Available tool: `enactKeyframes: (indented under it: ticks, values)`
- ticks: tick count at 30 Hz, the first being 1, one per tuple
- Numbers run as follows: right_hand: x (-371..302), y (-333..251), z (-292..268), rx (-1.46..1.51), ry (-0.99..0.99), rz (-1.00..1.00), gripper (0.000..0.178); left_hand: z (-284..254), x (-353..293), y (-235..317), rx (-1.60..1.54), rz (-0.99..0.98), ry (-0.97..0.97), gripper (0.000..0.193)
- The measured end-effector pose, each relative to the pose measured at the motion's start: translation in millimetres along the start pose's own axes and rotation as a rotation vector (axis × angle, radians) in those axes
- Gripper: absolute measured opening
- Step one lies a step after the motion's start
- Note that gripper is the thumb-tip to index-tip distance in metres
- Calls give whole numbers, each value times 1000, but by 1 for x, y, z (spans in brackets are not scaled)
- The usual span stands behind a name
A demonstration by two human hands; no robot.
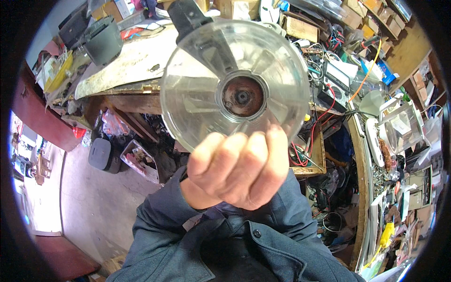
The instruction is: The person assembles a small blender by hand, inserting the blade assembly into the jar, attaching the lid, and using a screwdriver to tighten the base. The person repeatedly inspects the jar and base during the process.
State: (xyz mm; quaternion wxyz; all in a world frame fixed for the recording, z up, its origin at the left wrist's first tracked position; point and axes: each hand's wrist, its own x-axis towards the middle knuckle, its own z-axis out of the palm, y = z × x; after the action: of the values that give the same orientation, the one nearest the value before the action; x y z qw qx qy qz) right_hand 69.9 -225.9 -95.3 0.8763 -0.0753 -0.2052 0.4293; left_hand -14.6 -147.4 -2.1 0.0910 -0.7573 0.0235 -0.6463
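Blender jar (pixel 235 89) above fist (pixel 237 171), rim in grip

I see a clear plastic blender jar (pixel 235 89) held up close to the camera, tipped so that I look straight at its round underside. The see-through wall fans out around a dark, brownish hub at the middle, with a small metal drive stub in its centre. A black handle (pixel 187 18) juts from the upper left edge. The lower rim sits in my curled fingers (pixel 237 167), well above the cluttered worktop (pixel 127 66) behind it.
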Motion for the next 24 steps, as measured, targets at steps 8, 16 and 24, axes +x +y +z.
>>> enactKeyframes:
  ticks: [8, 16, 24]
  values:
    - [32, -21, -43, -231, 92, 37, 62, 11, 29, -38, -74, -44, 25, 41]
    - [35, -20, -46, -180, 2, 28, 57, 25, 49, -70, -122, -151, -6, 33]
    - [39, -20, -54, -182, -80, 57, 45, 49, 60, -103, -227, -344, 42, 31]
